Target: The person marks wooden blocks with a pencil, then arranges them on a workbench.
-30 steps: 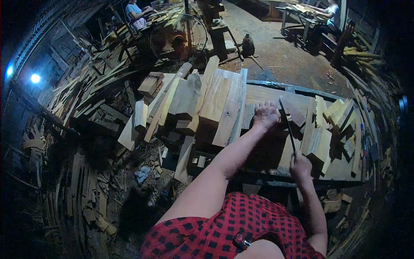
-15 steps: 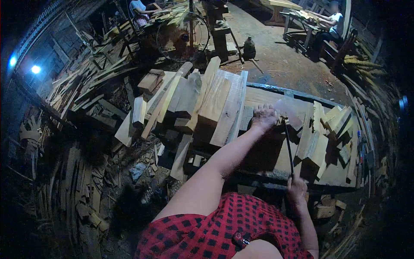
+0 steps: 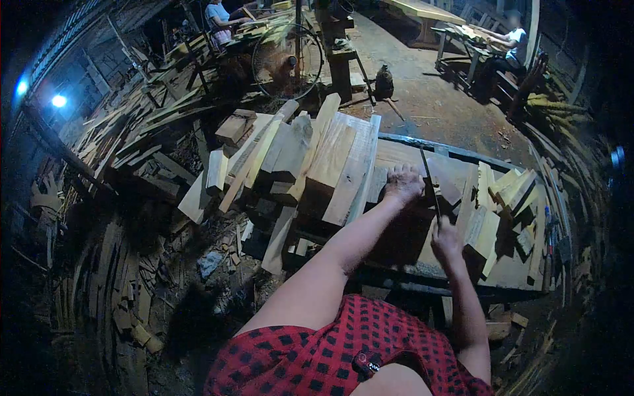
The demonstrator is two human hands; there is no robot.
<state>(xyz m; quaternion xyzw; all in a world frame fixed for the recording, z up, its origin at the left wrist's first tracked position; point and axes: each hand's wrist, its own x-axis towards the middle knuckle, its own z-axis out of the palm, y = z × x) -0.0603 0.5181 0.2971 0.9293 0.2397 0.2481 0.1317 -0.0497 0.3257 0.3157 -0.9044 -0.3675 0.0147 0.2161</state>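
Observation:
My right hand (image 3: pixel 447 239) is wrapped round the near end of a long, thin dark tool (image 3: pixel 429 178), whose blade points away from me over the bench. My left hand (image 3: pixel 404 185) presses down, fingers curled, at a small wooden piece near the middle of the bench (image 3: pixel 429 272); what lies under its fingers is too small to make out. Just left of that hand, thick wooden blocks (image 3: pixel 331 157) lie side by side. More cut blocks (image 3: pixel 483 229) sit to the right of the tool.
A round fan (image 3: pixel 288 63) stands beyond the bench, with a dark bottle-like container (image 3: pixel 384 82) near it. One person (image 3: pixel 223 21) works at the back left, another (image 3: pixel 512 43) at the back right. Wood scraps (image 3: pixel 142 277) cover the floor at left.
My right hand has moved forward and slightly left, carrying the dark tool farther across the bench past my left hand. My left hand remains at about the same place.

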